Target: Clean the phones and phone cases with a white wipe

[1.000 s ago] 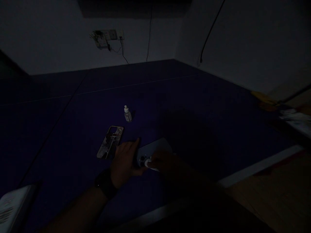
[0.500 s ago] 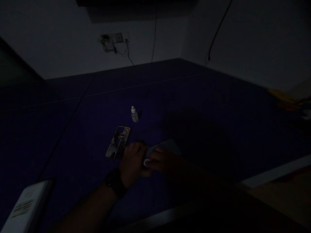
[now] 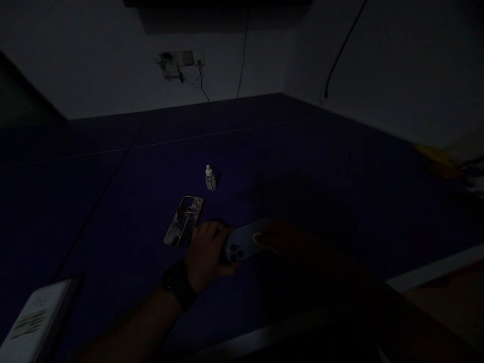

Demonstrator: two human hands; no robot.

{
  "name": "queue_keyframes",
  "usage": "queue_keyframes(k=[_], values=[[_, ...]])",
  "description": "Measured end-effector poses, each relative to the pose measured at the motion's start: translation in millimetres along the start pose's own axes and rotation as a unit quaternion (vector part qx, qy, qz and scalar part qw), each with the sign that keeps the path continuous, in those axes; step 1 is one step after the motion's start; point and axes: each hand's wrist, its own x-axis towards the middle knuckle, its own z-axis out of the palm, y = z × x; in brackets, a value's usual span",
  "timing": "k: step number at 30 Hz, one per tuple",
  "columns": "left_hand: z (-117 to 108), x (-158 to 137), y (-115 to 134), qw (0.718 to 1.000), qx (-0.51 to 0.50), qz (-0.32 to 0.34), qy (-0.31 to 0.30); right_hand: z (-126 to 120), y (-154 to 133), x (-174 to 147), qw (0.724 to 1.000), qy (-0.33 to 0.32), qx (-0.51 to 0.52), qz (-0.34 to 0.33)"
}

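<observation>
A light blue smartphone [image 3: 245, 238] lies with its back up, its camera lenses at the left end. My left hand [image 3: 206, 250], with a dark watch on the wrist, grips that camera end between thumb and fingers. The fingers of my right hand [image 3: 279, 235] are closed on a small white pad [image 3: 257, 238], pressed against the back of the phone; its material is hard to make out in the dark. Just beyond my left hand lies a patterned phone case [image 3: 184, 222]. A small dropper bottle [image 3: 210, 181] with a white top stands upright behind the case.
The dark purple surface [image 3: 159, 166] stretches to the wall. A white box-like object [image 3: 36, 320] lies at the lower left. Sockets with plugs and cables [image 3: 181, 59] are on the wall. Something yellow [image 3: 434, 153] lies at the far right.
My right hand has moved the white pad rightward along the phone, away from the camera end, so the lenses now show. My left hand keeps its grip.
</observation>
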Motion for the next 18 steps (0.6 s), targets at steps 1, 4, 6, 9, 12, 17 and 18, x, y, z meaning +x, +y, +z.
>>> queue_keyframes(k=[1,4,6,9,12,17,18], values=[[0,0,0,1.0,-0.001,-0.001,0.002,-2,3,-4,1.0,0.004,0.002,0.016],[0,0,0,1.0,-0.004,0.0,0.005,1,-4,-8,1.0,0.012,-0.011,-0.004],[0,0,0,1.0,-0.004,0.001,0.007,11,-19,-5,0.999,0.007,-0.012,-0.031],[-1,0,0,1.0,-0.003,0.003,0.006,24,-39,0,0.999,0.011,-0.024,-0.043],[-2,0,1,1.0,-0.004,-0.002,-0.003,20,-39,-5,0.998,0.027,-0.049,0.004],[-2,0,0,1.0,-0.007,0.002,0.003,-4,-11,-20,0.988,0.043,-0.074,0.131],[-1,0,0,1.0,-0.008,0.003,0.005,-5,-8,-19,0.984,0.042,-0.074,0.155]])
